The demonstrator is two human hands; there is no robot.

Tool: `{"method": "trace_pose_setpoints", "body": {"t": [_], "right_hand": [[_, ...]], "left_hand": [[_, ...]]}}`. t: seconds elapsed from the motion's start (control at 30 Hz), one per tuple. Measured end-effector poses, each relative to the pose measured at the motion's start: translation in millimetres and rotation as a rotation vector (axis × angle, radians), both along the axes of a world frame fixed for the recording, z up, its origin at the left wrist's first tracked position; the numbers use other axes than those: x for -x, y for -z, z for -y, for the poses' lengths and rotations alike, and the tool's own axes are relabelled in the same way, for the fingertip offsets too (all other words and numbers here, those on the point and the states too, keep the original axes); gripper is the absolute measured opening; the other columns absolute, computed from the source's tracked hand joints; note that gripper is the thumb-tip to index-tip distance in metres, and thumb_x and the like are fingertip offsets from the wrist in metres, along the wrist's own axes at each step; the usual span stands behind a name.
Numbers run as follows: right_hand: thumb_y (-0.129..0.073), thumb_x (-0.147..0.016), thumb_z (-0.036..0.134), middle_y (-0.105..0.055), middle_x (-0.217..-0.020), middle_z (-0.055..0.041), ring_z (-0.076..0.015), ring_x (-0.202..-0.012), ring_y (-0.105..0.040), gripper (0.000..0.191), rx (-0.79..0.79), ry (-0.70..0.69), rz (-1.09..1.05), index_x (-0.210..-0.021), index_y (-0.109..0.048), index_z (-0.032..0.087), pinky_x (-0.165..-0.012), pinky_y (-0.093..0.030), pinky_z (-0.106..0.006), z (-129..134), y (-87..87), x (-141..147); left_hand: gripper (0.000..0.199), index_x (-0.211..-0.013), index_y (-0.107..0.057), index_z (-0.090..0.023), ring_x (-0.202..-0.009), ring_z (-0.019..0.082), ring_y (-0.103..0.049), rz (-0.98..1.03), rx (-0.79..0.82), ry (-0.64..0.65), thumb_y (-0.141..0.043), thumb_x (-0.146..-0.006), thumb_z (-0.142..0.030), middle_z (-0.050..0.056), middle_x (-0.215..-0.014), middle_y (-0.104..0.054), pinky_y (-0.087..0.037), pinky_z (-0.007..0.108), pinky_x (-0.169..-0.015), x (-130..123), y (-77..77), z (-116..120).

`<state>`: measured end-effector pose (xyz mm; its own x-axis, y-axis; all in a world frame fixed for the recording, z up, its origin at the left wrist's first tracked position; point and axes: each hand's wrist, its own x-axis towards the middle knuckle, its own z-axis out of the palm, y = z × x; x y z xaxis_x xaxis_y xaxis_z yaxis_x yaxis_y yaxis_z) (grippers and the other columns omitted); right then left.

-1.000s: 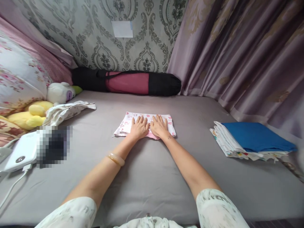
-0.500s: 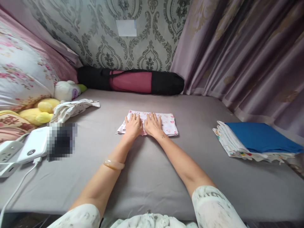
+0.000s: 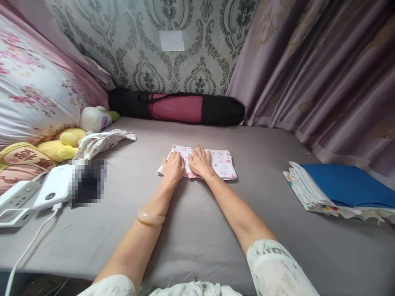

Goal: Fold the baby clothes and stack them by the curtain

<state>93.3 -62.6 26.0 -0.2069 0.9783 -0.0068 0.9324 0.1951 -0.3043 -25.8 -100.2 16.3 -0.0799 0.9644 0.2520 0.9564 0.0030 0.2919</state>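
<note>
A folded white cloth with a pink print (image 3: 222, 163) lies flat on the grey bed sheet (image 3: 191, 230). On its left part rests my left hand (image 3: 174, 167), palm down with the fingers stretched out. My right hand (image 3: 200, 161) presses flat near the cloth's middle, fingers spread and pointing away from me. A bit of pink fabric shows at the near edge between my wrists. What lies under my palms is hidden.
To the right sits a stack of folded cloths (image 3: 348, 185) with a blue one on top. A black and maroon long bag (image 3: 175, 108) lies along the wall. At left are plush toys (image 3: 66, 144), a crumpled cloth (image 3: 103, 144), a white power bank (image 3: 54, 187) and a power strip (image 3: 18, 195).
My left hand has slid slightly toward the cloth's left edge, while my right hand stays on the cloth. The whole view has shifted a little.
</note>
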Motion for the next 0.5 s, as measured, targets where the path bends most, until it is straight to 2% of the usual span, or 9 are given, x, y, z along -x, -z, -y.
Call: {"method": "trace_pose_setpoints", "body": {"t": [0.17,0.33,0.43,0.5], "right_hand": [[-0.020,-0.099,0.040,-0.020,-0.161,-0.0140,-0.0271,-0.148,-0.012,0.061,0.023,-0.001,0.023,-0.153,-0.029,0.012,-0.117,-0.005,-0.054,-3.4,8.6,2.9],[-0.021,-0.099,0.038,-0.020,-0.161,-0.0160,-0.0287,-0.148,-0.014,0.060,0.058,-0.004,0.033,-0.151,-0.031,0.011,-0.116,-0.007,-0.055,-7.1,3.0,7.5],[-0.021,-0.099,0.036,-0.020,-0.161,-0.0150,-0.0276,-0.148,-0.014,0.059,0.004,-0.039,-0.001,-0.150,-0.033,0.011,-0.117,-0.005,-0.054,-8.1,-0.1,20.4],[-0.020,-0.099,0.037,-0.021,-0.161,-0.0137,-0.0267,-0.148,-0.014,0.059,-0.009,-0.065,-0.019,-0.151,-0.033,0.012,-0.118,-0.005,-0.053,-7.5,1.4,29.3]], "left_hand": [[0.044,-0.127,-0.054,-0.018,-0.127,0.026,-0.051,0.125,0.002,-0.110,-0.033,-0.089,-0.013,0.013,-0.135,-0.059,-0.032,0.048,-0.111,9.9,-2.2,-5.5],[0.048,-0.128,-0.055,-0.018,-0.121,0.024,-0.058,0.406,-0.015,-0.273,-0.032,-0.086,-0.011,0.011,-0.130,-0.063,-0.046,0.037,-0.099,26.3,-4.9,-14.8],[0.047,-0.127,-0.055,-0.016,-0.114,0.022,-0.062,0.531,-0.069,-0.379,-0.031,-0.086,-0.012,0.012,-0.122,-0.067,-0.050,0.034,-0.095,44.4,1.9,-21.2],[0.047,-0.126,-0.054,-0.016,-0.102,0.021,-0.067,0.510,-0.106,-0.366,-0.031,-0.085,-0.011,0.011,-0.113,-0.070,-0.052,0.034,-0.088,59.0,10.0,-25.0]]}}
